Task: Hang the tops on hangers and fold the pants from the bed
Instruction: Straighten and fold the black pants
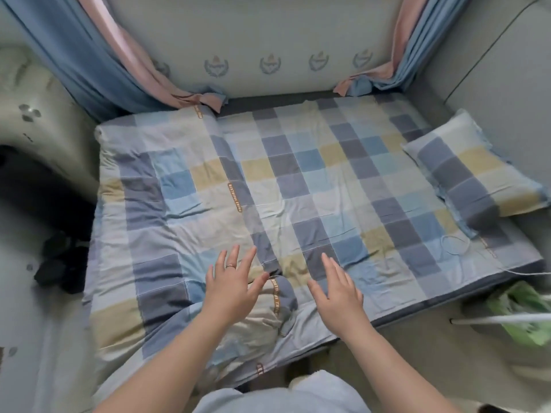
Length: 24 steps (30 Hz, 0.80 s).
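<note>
Checked cotton in blue, grey and pale yellow covers the bed point(298, 180). I see no tops, pants or hangers on it, so the task's clothes are out of view. A dark heap point(59, 263) on the floor point(35, 317) to the left may be clothing, but I cannot tell. A quilt point(167, 204) in the same check lies over the bed's left half, its near corner rumpled. A matching pillow point(474, 177) sits at the right edge. My left hand point(232, 290), with a ring point(230, 266) on one finger, and my right hand point(338, 293) reach over the near edge. Their fingers are straight and spread, holding nothing. I judge they are poised to smooth the cloth into a flat folding surface. Whether the palms touch it I cannot tell.
</note>
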### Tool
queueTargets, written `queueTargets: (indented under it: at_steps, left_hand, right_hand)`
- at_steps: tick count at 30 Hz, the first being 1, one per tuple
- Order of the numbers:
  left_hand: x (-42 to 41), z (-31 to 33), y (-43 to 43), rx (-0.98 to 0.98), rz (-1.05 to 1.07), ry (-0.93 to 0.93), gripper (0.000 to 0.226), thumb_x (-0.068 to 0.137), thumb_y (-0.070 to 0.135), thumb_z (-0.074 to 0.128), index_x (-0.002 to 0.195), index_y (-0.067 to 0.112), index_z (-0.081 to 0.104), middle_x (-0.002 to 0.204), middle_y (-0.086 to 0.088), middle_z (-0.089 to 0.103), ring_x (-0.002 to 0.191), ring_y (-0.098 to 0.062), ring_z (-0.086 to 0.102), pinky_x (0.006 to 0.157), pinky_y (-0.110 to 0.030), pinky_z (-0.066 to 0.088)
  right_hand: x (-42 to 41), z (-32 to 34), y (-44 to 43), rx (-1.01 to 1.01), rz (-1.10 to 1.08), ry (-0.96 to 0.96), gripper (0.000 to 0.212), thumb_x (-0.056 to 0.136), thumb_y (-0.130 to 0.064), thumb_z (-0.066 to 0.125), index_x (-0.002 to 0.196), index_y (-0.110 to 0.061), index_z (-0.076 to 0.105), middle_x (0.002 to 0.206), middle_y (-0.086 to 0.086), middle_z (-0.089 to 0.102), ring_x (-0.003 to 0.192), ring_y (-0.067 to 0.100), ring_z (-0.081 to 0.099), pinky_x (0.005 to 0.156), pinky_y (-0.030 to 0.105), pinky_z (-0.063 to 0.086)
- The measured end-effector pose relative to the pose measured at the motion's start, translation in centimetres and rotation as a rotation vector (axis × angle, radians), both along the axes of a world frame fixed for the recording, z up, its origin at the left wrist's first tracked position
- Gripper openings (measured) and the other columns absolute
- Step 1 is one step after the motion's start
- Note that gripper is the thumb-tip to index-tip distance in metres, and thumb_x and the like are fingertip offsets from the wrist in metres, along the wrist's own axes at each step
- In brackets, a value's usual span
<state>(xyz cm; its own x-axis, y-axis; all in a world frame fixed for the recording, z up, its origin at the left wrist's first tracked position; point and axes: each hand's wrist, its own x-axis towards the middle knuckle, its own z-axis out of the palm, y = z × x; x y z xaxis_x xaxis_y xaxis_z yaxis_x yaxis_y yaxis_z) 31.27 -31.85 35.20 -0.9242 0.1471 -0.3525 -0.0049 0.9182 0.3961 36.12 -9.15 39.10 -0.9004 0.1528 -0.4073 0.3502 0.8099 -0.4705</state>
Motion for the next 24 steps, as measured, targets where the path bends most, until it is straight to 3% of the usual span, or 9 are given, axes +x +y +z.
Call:
queueTargets:
  at_steps: [4, 13, 24]
  left_hand:
    - [-1.0, -1.0, -1.2, 0.042, -0.067, -0.011, 0.068, 0.096, 0.070, 0.026, 0.158, 0.043, 0.012, 0.169, 0.002, 0.003, 0.154, -0.026, -0.003, 0.123, -0.051, 0.009]
    - [-0.5, -1.9, 5.0, 0.137, -0.273, -0.035, 0.068, 0.095, 0.070, 0.029, 0.157, 0.046, 0.013, 0.169, 0.003, 0.004, 0.154, -0.024, -0.002, 0.122, -0.050, 0.009]
    - [4.1, 1.4, 18.9, 0.203, -0.617, -0.017, 0.069, 0.096, 0.073, 0.024, 0.157, 0.047, 0.005, 0.169, 0.005, -0.005, 0.154, -0.022, -0.011, 0.123, -0.050, 0.001]
  right_hand:
    - [2.6, -0.2, -1.9, 0.027, -0.074, -0.030, 0.065, 0.102, -0.058, 0.033, 0.158, -0.042, 0.004, 0.167, -0.016, 0.007, 0.152, 0.010, 0.006, 0.120, 0.044, 0.009]
    - [7.7, -0.2, 0.4, 0.064, -0.329, -0.019, 0.066, 0.101, -0.053, 0.041, 0.159, -0.038, 0.011, 0.166, -0.017, 0.012, 0.152, 0.009, 0.011, 0.119, 0.042, 0.013]
    - [15.8, 1.6, 9.2, 0.101, -0.663, 0.017, 0.066, 0.102, -0.051, 0.041, 0.158, -0.037, 0.011, 0.167, -0.011, 0.012, 0.152, 0.014, 0.013, 0.118, 0.044, 0.015]
